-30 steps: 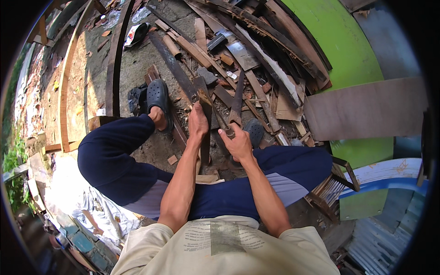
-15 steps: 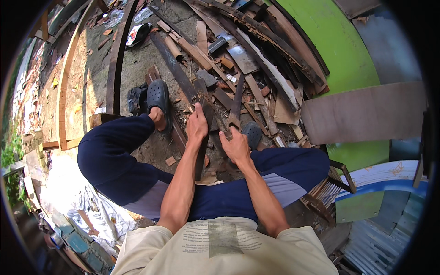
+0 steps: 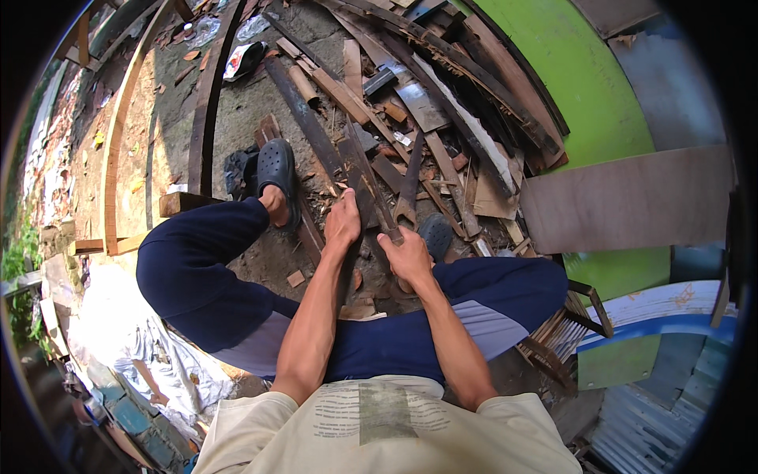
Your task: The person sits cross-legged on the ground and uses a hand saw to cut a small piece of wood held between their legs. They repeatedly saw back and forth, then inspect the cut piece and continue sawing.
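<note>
My left hand (image 3: 343, 221) is closed round a dark wooden plank (image 3: 347, 272), which runs lengthwise between my legs. My right hand (image 3: 407, 254) grips the near end of a long, narrow, dark brown tool (image 3: 376, 189) that looks like a machete. Its far part slants up and left, close beside the plank; I cannot tell whether the two touch. Just beyond my right hand a handsaw (image 3: 410, 183) lies on the ground, its handle end toward me. My right fingers partly hide the tool's grip.
Wood scraps and boards (image 3: 466, 79) are heaped ahead and to the right. A green panel (image 3: 584, 87) stands behind them. Dark clogs (image 3: 275, 170) are on my feet. A long dark beam (image 3: 207, 110) stretches away at the left, and a small wooden frame (image 3: 592, 304) stands by my right knee.
The tool in my right hand has swung up and left and now shows at greater length beside the plank. My left hand has dipped slightly, still round the plank.
</note>
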Demonstrator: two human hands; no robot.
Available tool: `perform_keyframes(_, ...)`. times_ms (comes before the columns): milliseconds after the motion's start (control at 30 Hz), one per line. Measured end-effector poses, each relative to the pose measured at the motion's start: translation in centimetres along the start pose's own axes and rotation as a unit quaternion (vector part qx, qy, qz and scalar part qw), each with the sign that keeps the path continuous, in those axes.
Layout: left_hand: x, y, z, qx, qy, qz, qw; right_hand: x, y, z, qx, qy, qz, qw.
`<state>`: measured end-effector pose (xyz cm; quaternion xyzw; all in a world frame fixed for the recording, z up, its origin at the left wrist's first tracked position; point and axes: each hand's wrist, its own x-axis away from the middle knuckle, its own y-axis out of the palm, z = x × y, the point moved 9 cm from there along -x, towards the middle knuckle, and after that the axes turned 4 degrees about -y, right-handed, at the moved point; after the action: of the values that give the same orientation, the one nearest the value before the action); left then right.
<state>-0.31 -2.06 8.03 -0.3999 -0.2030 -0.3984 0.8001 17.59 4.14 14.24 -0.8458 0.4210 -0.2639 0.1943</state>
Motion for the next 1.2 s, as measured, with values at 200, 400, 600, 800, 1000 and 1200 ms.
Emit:
perform_keyframes(200,-0.5,-0.4,0.6,-0.012,0.063,0.014,0.998,0.0,-2.9,-3.0,-0.068,-0.117,0.105,0.985)
perform_keyframes(400,0.1,0.4,0.5,-0.047,0.041,-0.003,0.998,-0.8,1.4,0.5,0.008,0.027,-0.008,1.000)
perform_keyframes(600,-0.5,0.2,0.6,-0.048,0.066,0.001,0.997,0.2,0.8,-0.6,-0.397,0.182,-0.063,0.897)
perform_keyframes(800,-0.4,0.1,0.2,-0.074,0.041,-0.003,0.996,-0.8,-5.3,-3.5,-0.154,-0.101,0.151,0.971)
perform_keyframes(1000,-1.1,0.6,-1.1,-0.032,0.040,0.026,0.998,-2.1,1.4,1.4,0.072,0.028,-0.026,0.997)
perform_keyframes(1200,-1.5,0.8,-1.7,-0.051,0.027,0.018,0.998,-1.4,0.2,0.8,-0.037,-0.053,0.115,0.991)
